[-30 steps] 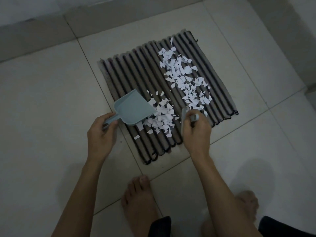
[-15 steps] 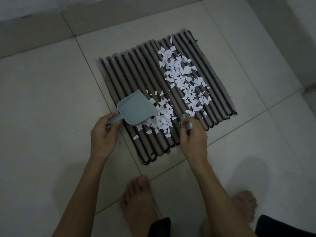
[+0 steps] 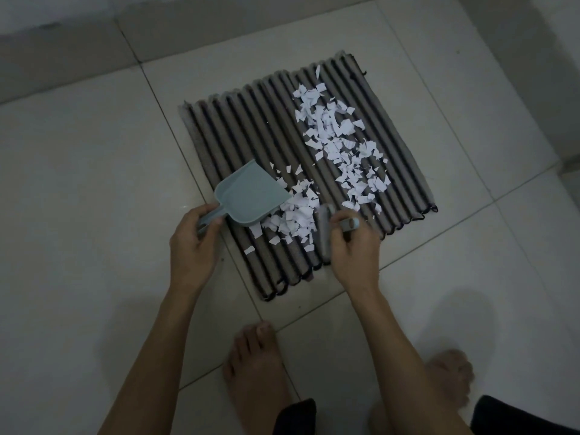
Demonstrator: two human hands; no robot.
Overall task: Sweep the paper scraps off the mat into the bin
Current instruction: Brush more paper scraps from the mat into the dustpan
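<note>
A ribbed grey mat [image 3: 238, 127] lies on the tiled floor. White paper scraps [image 3: 342, 142] run in a band down its right half, and a smaller heap [image 3: 295, 215] sits near its front edge. My left hand [image 3: 194, 243] grips the handle of a pale blue dustpan [image 3: 251, 196], whose mouth faces the heap. My right hand [image 3: 351, 246] holds a small hand brush [image 3: 324, 233] upright against the right side of that heap. No bin is in view.
Pale floor tiles [image 3: 94, 183] surround the mat. A raised step or wall base [image 3: 62, 42] runs along the back. My two bare feet [image 3: 257, 372] stand just in front of the mat.
My right hand and the brush have moved left against the heap, packing the scraps closer to the dustpan's mouth. The dustpan has stayed in place.
</note>
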